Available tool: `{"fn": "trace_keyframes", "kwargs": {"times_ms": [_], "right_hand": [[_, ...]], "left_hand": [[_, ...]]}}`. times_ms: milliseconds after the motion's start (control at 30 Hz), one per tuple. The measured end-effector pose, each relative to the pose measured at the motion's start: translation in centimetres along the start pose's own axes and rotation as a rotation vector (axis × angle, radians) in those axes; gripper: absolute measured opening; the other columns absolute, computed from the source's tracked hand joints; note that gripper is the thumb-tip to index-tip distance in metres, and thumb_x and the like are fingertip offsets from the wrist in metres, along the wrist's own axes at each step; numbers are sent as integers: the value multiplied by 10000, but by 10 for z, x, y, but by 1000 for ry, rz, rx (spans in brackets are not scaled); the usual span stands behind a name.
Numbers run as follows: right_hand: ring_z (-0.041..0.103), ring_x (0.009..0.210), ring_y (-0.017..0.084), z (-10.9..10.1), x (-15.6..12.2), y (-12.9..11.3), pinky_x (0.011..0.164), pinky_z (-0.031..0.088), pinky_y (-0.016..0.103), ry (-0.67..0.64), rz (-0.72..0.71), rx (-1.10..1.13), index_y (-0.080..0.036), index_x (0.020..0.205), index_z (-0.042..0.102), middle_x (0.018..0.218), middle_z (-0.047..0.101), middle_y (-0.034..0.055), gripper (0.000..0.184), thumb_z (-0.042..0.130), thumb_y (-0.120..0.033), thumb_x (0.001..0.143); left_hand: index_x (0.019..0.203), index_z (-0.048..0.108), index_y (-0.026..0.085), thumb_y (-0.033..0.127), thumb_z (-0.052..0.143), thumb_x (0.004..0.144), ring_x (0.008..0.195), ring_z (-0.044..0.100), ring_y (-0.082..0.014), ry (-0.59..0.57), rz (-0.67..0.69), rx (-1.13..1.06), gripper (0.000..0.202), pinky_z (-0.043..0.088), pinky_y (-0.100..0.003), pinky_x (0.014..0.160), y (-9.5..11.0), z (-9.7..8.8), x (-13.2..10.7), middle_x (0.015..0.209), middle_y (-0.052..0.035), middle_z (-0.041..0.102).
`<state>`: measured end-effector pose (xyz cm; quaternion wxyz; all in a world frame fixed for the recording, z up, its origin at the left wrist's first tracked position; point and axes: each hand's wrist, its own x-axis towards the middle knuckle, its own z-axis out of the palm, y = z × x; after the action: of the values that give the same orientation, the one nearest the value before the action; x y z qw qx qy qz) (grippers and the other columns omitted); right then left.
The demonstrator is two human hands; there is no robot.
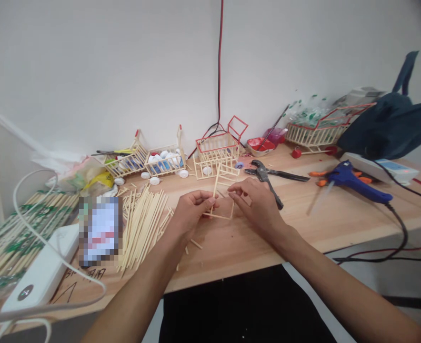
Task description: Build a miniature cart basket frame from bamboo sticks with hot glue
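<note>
My left hand (196,208) is closed on a small frame of thin bamboo sticks (220,216), pinching it between thumb and fingers above the table. One stick of the frame rises upright from the grip, and a square outline lies lower right. Across from it, my right hand (259,202) has thumb and fingers drawn together at the frame's right side; whatever lies between those fingertips is too small to make out. Just behind the hands stands a miniature stick cart with a red-painted rim (217,145). Cut sticks (144,224) lie in a loose pile left of my left hand.
Black-handled pliers (267,178) and a blue glue gun (356,183) lie to the right. Along the wall stand two more small carts (165,162), a red paint dish (260,145) and a bottle-filled cart (315,133). A phone (101,231) and white power strip (42,267) lie left.
</note>
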<state>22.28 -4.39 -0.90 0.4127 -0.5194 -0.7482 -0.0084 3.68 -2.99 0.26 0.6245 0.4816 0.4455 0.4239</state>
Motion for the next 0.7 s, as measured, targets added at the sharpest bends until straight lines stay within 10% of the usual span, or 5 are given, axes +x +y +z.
{"fn": "trace_keyframes", "kwargs": {"times_ms": [200, 367, 700], "right_hand": [[545, 784, 178, -5, 0, 0, 771, 374, 341, 78, 50, 95, -197, 913, 647, 819, 607, 37, 119, 552, -266, 893], [562, 819, 178, -6, 2, 17, 728, 419, 318, 175, 403, 433, -188, 991, 604, 964, 639, 65, 270, 506, -423, 900], [571, 724, 145, 10, -3, 12, 589, 452, 270, -363, 684, 1038, -179, 1033, 666, 1027, 673, 99, 377, 668, -466, 789]], "left_hand": [[840, 702, 136, 316, 778, 662, 597, 573, -98, -4, 0, 4, 265, 388, -192, 523, -1, -1, 0, 699, -31, 678], [837, 706, 149, 330, 789, 650, 628, 585, -103, 6, 2, -27, 274, 406, -198, 555, 2, -4, -1, 705, -25, 679], [837, 704, 132, 321, 810, 621, 635, 582, -104, 5, -1, -63, 306, 416, -201, 565, 8, -1, -3, 713, -31, 674]]}}
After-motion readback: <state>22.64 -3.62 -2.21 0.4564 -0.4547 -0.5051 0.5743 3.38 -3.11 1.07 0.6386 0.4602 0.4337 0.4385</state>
